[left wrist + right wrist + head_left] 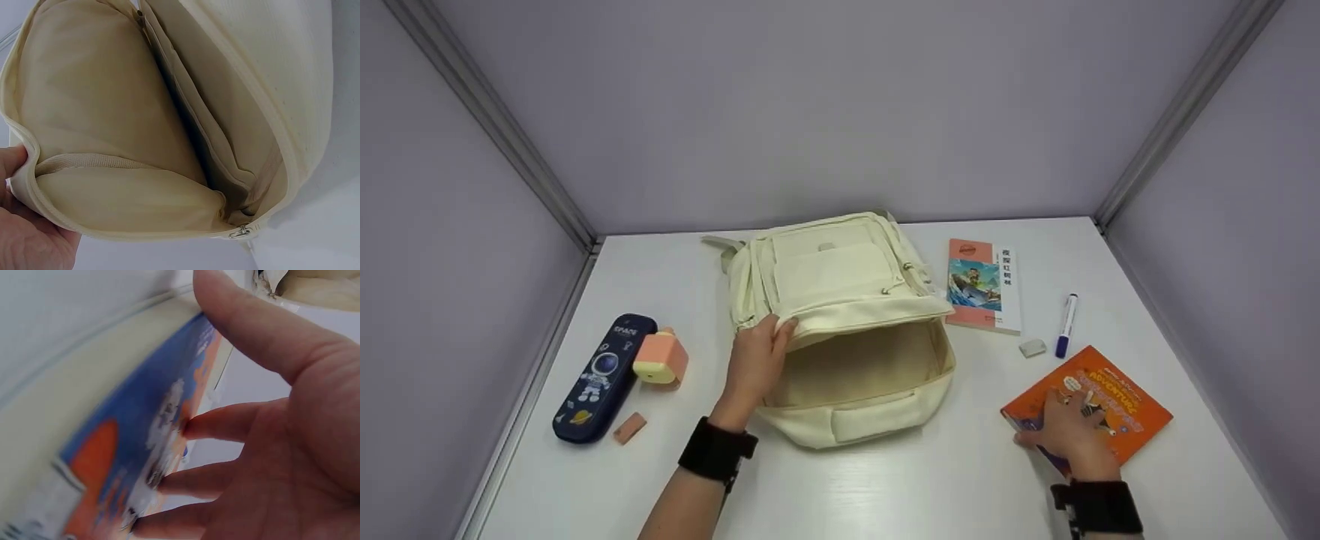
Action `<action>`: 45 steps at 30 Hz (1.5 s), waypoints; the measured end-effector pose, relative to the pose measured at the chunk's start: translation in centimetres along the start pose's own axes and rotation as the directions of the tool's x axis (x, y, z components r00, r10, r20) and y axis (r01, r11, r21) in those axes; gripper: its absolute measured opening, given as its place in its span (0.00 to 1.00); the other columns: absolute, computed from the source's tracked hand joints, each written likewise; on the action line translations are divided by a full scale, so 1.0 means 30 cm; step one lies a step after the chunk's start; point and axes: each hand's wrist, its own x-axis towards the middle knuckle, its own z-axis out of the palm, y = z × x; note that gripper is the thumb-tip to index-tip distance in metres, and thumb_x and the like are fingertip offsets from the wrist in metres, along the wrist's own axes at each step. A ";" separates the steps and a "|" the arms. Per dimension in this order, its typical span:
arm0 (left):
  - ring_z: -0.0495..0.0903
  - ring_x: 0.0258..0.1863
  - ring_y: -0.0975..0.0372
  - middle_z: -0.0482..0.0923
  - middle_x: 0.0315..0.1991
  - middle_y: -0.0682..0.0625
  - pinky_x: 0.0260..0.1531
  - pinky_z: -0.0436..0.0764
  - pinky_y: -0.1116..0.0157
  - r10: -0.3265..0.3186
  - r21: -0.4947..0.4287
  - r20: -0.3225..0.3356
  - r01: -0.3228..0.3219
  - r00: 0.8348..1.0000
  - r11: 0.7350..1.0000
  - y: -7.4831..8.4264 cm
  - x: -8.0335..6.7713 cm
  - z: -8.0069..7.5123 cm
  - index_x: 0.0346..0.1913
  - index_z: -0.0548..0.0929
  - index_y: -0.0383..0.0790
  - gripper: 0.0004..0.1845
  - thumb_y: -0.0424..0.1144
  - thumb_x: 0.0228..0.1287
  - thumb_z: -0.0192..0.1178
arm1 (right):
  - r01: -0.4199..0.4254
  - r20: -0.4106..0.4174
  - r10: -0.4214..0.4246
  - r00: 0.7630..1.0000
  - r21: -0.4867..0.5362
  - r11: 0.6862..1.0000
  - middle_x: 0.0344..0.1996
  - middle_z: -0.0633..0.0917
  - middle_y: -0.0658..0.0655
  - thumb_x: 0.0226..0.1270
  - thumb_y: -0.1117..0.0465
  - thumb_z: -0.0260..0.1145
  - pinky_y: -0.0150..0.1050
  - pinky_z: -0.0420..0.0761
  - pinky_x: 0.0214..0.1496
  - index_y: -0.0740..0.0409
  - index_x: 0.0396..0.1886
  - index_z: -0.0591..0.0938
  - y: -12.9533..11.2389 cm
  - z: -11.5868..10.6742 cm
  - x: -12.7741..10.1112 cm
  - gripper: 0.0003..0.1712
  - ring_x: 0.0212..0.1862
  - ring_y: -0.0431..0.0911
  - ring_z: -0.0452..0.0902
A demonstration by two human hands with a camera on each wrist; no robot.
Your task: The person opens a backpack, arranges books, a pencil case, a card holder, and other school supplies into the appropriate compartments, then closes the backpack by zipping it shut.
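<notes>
A cream backpack (pixel 840 300) lies on the white table (pixel 885 487) with its main compartment gaping toward me. My left hand (pixel 757 360) grips the left rim of that opening and holds it apart. In the left wrist view the empty cream lining (pixel 112 112) and an inner sleeve pocket show, with my left hand (pixel 22 225) at the rim. My right hand (pixel 1069 431) lies on the near left corner of an orange book (pixel 1125 409), thumb at its edge. In the right wrist view the fingertips (pixel 191 427) press the blurred, tilted book cover (pixel 129 439).
A second, white and salmon book (pixel 984 286), a blue marker (pixel 1066 324) and a small grey eraser (pixel 1033 347) lie right of the backpack. Left of it are a navy pencil case (pixel 596 377), a peach and yellow block (pixel 660 358) and a pink eraser (pixel 629 427). Lilac walls enclose three sides.
</notes>
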 end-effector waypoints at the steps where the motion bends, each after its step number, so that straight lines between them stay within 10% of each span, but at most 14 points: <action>1: 0.57 0.13 0.66 0.53 0.14 0.60 0.16 0.60 0.64 -0.001 0.000 -0.002 0.001 1.000 1.000 0.001 0.000 0.000 0.20 0.64 0.45 0.23 0.45 0.73 0.57 | 0.020 -0.004 -0.020 1.000 0.009 1.000 0.62 0.39 0.93 0.49 0.36 0.76 0.82 0.51 0.54 0.80 0.70 0.51 0.009 -0.006 0.003 0.69 0.58 0.93 0.38; 21: 0.59 0.14 0.65 0.54 0.14 0.59 0.16 0.61 0.63 0.026 0.002 -0.015 -0.026 1.000 1.000 -0.001 -0.005 0.005 0.20 0.67 0.43 0.21 0.45 0.72 0.58 | 0.176 -0.035 -0.172 0.984 0.159 0.972 0.71 0.41 0.80 0.53 0.43 0.77 0.76 0.48 0.60 0.68 0.75 0.55 0.179 -0.075 0.047 0.61 0.69 0.79 0.33; 28: 0.58 0.13 0.65 0.54 0.14 0.58 0.16 0.60 0.65 0.018 -0.011 0.018 -0.017 1.000 1.000 -0.007 -0.006 0.003 0.22 0.66 0.44 0.21 0.46 0.74 0.56 | -0.064 -0.157 0.085 0.984 0.134 0.989 0.59 0.58 0.87 0.66 0.32 0.59 0.71 0.68 0.51 0.77 0.66 0.64 0.202 -0.096 0.028 0.53 0.59 0.79 0.58; 34: 0.58 0.13 0.65 0.55 0.14 0.58 0.16 0.61 0.64 0.017 0.001 0.013 -0.017 1.000 1.000 -0.008 -0.005 0.004 0.21 0.67 0.44 0.21 0.45 0.73 0.57 | -0.321 -0.165 0.368 0.915 0.258 0.911 0.41 0.63 0.80 0.56 0.30 0.67 0.65 0.72 0.44 0.84 0.53 0.66 0.213 -0.083 0.016 0.57 0.45 0.71 0.63; 45: 0.60 0.14 0.64 0.56 0.14 0.58 0.17 0.61 0.64 0.010 0.006 0.003 -0.010 1.000 1.000 -0.007 -0.006 0.006 0.22 0.69 0.44 0.20 0.46 0.73 0.57 | -0.385 -0.080 0.446 0.891 0.385 0.839 0.24 0.76 0.62 0.41 0.20 0.67 0.43 0.69 0.30 0.77 0.43 0.70 0.279 -0.076 0.008 0.61 0.30 0.54 0.71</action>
